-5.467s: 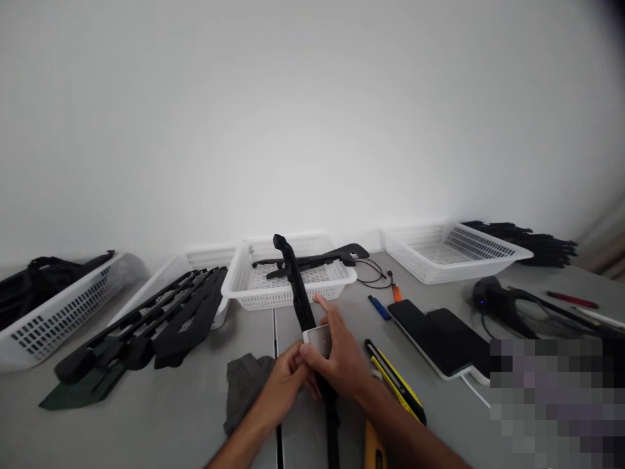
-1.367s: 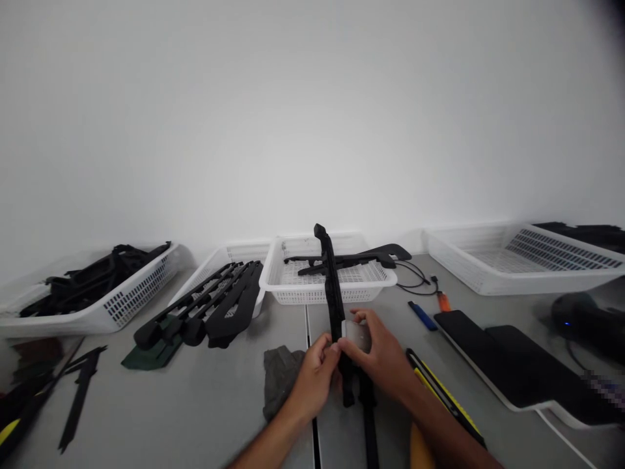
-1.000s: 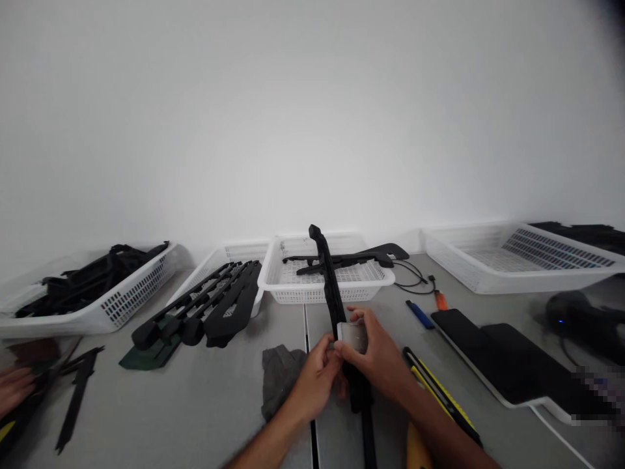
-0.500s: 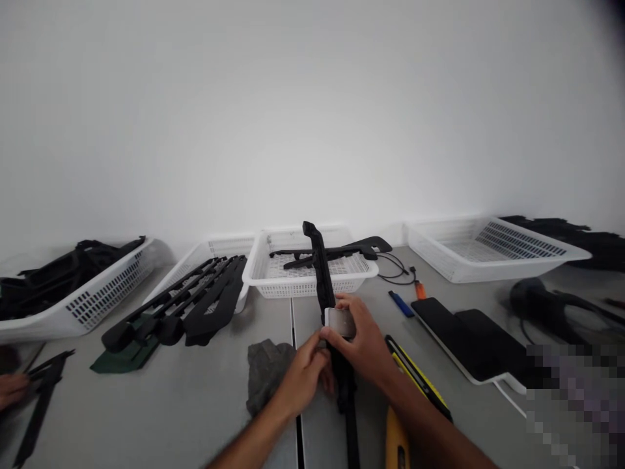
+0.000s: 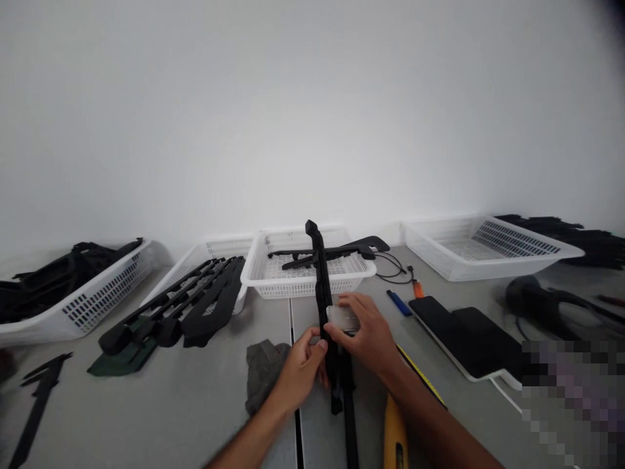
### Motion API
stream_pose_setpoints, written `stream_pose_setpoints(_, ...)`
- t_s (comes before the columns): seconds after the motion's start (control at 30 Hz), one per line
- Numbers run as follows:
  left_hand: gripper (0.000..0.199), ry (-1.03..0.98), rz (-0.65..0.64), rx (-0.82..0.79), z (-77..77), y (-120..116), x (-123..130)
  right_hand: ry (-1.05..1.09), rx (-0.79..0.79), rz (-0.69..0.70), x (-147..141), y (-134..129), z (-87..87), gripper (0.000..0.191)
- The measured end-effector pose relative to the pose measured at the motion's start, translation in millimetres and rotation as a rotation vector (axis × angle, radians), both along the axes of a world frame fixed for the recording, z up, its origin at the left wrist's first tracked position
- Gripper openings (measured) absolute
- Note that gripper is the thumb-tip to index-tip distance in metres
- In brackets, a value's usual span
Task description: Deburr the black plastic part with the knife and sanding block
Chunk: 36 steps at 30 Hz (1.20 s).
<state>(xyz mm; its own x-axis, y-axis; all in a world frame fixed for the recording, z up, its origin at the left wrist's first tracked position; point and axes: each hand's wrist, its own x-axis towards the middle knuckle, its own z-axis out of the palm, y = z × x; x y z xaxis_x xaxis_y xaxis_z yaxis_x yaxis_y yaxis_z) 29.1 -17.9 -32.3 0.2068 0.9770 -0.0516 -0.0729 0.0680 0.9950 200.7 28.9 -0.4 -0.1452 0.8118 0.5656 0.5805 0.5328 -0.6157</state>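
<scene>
A long, narrow black plastic part (image 5: 319, 273) stretches away from me, its far end over the middle basket. My left hand (image 5: 303, 365) grips it at mid-length, thumb on top and fingers curled round the side. In my right hand (image 5: 368, 332) is a small pale grey rectangular block (image 5: 342, 318), pinched between thumb and fingers and held against the part's right side. What the block is made of I cannot make out. Under the part lies another black bar (image 5: 350, 423). A crumpled grey cloth (image 5: 263, 371) rests left of my left hand.
White baskets (image 5: 288, 288) with black parts line the wall; another white basket (image 5: 459, 268) stands right. Black parts (image 5: 209, 306) lean out over a green piece (image 5: 122, 361). Nearby are a caliper (image 5: 41, 404), a yellow-handled tool (image 5: 394, 433), a blue stick (image 5: 399, 303) and dark-screened devices (image 5: 454, 339).
My left hand's thumb has shifted onto the black part, whose near end now shows below my hands. At the left edge, another person's hand has drawn away from the caliper.
</scene>
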Motion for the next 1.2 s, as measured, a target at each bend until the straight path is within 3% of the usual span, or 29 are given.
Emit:
stream_pose_setpoints(0.13,0.060,-0.006,-0.005,-0.004,0.5,0.1,0.5,0.028,0.005,-0.012,-0.4,-1.1,-0.4,0.028)
stream_pose_setpoints(0.37,0.051,0.060,-0.033,0.050,-4.6,-1.8,2.5,0.118,-0.034,0.159,-10.6,-11.3,1.8,0.029)
stream_pose_setpoints(0.63,0.055,0.039,-0.035,0.025,-1.4,-1.5,1.0,0.256,-0.243,0.094,-7.3,0.4,-10.3,0.028)
stream_pose_setpoints(0.87,0.061,-0.016,-0.008,0.068,-2.5,0.0,2.1,0.235,-0.207,0.178,-14.4,-15.4,-0.4,0.039)
stream_pose_setpoints(1.07,0.066,-0.016,0.029,0.033,-5.0,2.7,-0.3,0.209,-0.289,0.058,-11.3,-9.6,-5.5,0.047)
stream_pose_setpoints(1.2,0.071,-0.029,0.038,0.051,-1.6,3.6,-0.5,0.219,-0.300,0.150,-11.4,-13.2,0.2,0.051)
